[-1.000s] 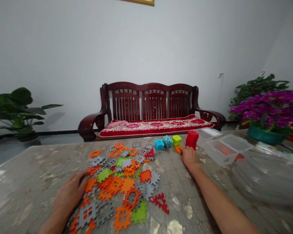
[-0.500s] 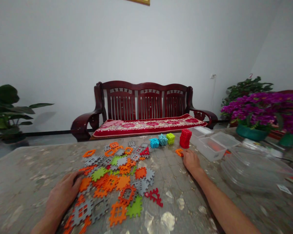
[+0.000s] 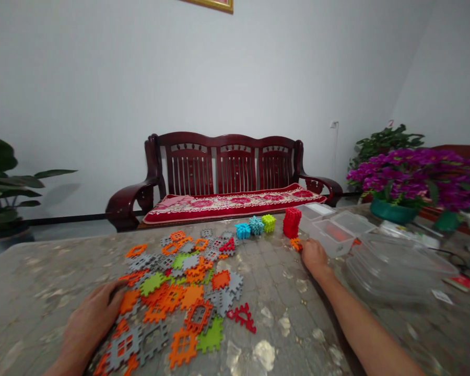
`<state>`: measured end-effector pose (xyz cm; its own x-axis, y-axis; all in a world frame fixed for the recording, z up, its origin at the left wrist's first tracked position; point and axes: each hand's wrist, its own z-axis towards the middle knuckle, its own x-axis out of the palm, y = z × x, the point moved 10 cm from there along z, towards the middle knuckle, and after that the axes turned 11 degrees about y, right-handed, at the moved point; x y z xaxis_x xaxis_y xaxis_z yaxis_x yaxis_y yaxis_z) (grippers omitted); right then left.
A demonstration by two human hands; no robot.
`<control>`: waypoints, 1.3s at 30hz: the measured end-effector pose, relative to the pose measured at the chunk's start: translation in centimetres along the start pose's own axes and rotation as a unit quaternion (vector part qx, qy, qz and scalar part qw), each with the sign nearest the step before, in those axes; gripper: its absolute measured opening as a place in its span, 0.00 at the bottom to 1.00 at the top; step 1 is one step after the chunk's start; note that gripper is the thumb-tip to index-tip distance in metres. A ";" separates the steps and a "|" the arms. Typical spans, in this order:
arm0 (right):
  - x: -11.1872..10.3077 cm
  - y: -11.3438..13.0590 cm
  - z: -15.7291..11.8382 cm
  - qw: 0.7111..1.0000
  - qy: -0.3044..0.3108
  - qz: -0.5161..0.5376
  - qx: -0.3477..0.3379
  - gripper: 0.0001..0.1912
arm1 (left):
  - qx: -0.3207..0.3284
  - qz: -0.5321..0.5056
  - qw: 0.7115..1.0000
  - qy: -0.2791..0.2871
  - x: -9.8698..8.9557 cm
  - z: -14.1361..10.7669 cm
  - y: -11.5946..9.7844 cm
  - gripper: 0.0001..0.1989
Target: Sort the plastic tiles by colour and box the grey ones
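Observation:
Flat notched pieces in orange, grey, green and red lie in a loose pile (image 3: pixel 191 297) on the left half of the table (image 3: pixel 274 277). My left hand (image 3: pixel 97 308) rests at the pile's left edge, its thumb and fingers apart. Close to the red stack (image 3: pixel 292 222), my right hand (image 3: pixel 314 256) has its fingertips on a small orange piece (image 3: pixel 296 244). Left of that stack stand a lime green stack (image 3: pixel 268 223), a grey-blue stack (image 3: pixel 256 225) and a bright blue stack (image 3: pixel 243 231).
Clear plastic boxes (image 3: pixel 332 236) and a large clear lid (image 3: pixel 395 266) lie on the right. Behind them are purple flowers (image 3: pixel 415 172) in green pots. A wooden bench (image 3: pixel 235 162) with a red cover stands beyond the table.
The small orange piece and my right hand have moved right relative to the red stack, and the piece is now beneath its right side. My left hand has barely moved.

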<state>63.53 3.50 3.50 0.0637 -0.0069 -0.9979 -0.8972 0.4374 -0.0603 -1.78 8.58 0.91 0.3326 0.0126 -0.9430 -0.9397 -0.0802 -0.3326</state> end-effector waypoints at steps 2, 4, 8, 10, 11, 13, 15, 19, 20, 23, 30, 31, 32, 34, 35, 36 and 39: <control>0.0 -0.1 0.3 1.000 0.001 0.002 -0.001 0.19 | 0.001 0.000 1.000 -0.002 0.1 0.1 0.2 0.26; 0.1 -0.2 0.5 1.000 0.001 0.003 -0.002 0.19 | 0.007 -0.001 1.000 -0.003 0.2 0.1 0.3 0.25; 0.0 -0.1 0.8 1.000 -0.001 0.005 -0.006 0.19 | 0.008 -0.001 1.000 -0.013 0.2 0.3 0.6 0.24; -0.1 0.0 1.0 1.000 0.000 0.005 -0.007 0.19 | 0.010 0.001 1.000 -0.020 0.1 0.3 0.6 0.23; -0.1 0.1 1.1 1.000 0.001 0.005 -0.008 0.19 | 0.012 0.000 1.000 -0.021 0.2 0.4 0.6 0.23; 0.0 0.3 1.4 1.000 0.002 0.003 -0.007 0.19 | 0.010 -0.002 1.000 -0.022 0.2 0.4 0.7 0.22; 0.0 0.5 1.6 1.000 0.002 0.002 -0.006 0.19 | 0.007 -0.003 1.000 -0.025 0.1 0.4 0.7 0.22; 0.0 0.9 2.2 1.000 -0.001 0.003 -0.006 0.20 | 0.009 -0.004 1.000 -0.023 0.0 0.3 0.5 0.23; -0.1 1.1 2.4 1.000 -0.001 0.004 -0.006 0.20 | 0.008 -0.006 1.000 -0.022 0.0 0.2 0.5 0.23; -0.3 1.7 3.0 1.000 -0.004 0.005 -0.007 0.19 | -0.001 -0.008 1.000 -0.016 0.2 0.3 0.7 0.24; -0.8 3.3 4.2 1.000 -0.014 0.004 -0.009 0.20 | 0.003 -0.002 1.000 -0.010 0.5 0.4 0.9 0.24; -0.8 3.3 4.2 1.000 -0.016 0.003 -0.009 0.20 | 0.003 -0.002 1.000 -0.009 0.5 0.4 0.9 0.24; -0.8 3.4 4.1 1.000 -0.018 0.002 -0.010 0.20 | 0.001 -0.002 1.000 -0.008 0.5 0.3 0.8 0.25; -0.8 3.5 3.6 1.000 -0.022 0.001 -0.013 0.21 | -0.001 0.001 1.000 -0.005 0.3 0.1 0.6 0.25; -0.8 3.7 3.2 1.000 -0.022 0.001 -0.016 0.21 | -0.001 0.003 1.000 -0.004 0.3 0.0 0.4 0.25; -0.7 3.9 2.8 1.000 -0.021 0.000 -0.021 0.21 | 0.001 0.004 1.000 -0.006 0.1 -0.1 0.2 0.25; -0.5 5.7 1.0 0.999 -0.018 -0.002 -0.050 0.21 | 0.011 0.008 1.000 -0.021 -0.3 -0.5 -0.5 0.25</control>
<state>58.83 6.85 3.70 0.0822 0.0245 -0.9963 -0.9357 0.3461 -0.0687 -1.38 8.16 1.38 0.3137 0.0542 -0.9480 -0.9468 -0.0579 -0.3166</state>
